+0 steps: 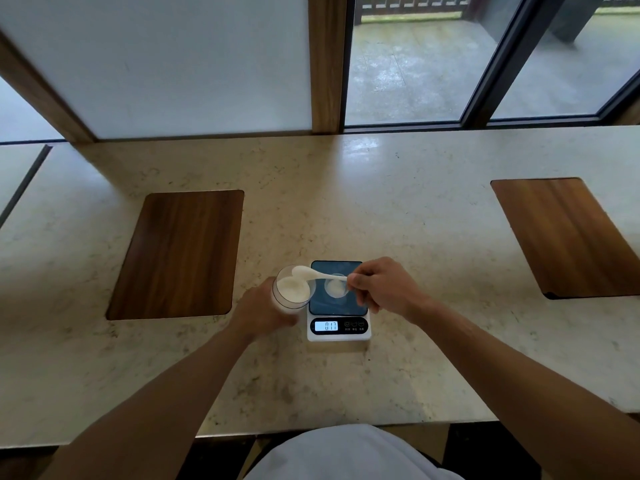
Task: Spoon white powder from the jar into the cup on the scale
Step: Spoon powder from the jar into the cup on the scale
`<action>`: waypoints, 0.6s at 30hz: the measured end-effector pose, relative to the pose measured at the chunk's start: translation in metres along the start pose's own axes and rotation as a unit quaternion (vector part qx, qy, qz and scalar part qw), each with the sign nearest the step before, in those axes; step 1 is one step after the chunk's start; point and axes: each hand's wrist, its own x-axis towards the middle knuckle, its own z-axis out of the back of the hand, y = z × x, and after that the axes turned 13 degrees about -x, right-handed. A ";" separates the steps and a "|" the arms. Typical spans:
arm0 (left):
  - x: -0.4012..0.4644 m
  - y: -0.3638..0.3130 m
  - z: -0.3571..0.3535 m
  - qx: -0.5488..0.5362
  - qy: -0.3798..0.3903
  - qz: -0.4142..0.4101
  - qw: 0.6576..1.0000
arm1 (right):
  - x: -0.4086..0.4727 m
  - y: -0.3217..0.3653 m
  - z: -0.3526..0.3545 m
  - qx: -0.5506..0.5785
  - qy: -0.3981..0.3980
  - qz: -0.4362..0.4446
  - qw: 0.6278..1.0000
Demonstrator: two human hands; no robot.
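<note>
A clear jar (pixel 292 289) with white powder in it is tilted toward the scale, and my left hand (pixel 261 311) grips it from below. My right hand (pixel 381 287) pinches the handle of a white spoon (pixel 313 274); the spoon's bowl hangs over the jar's open mouth with powder in it. A small clear cup (pixel 336 287) holding a little white powder stands on the blue platform of a white digital scale (pixel 338 327). The scale's lit display reads 0.17.
The scale sits on a pale stone counter (pixel 346 209) near its front edge. Two dark wooden boards lie flat on it, one at the left (pixel 180 252), one at the far right (pixel 568 237). Windows and wooden posts line the back.
</note>
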 end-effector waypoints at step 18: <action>-0.009 0.000 0.011 0.000 -0.009 0.018 1.000 | 0.010 -0.052 0.004 -0.033 -0.032 -0.055 0.997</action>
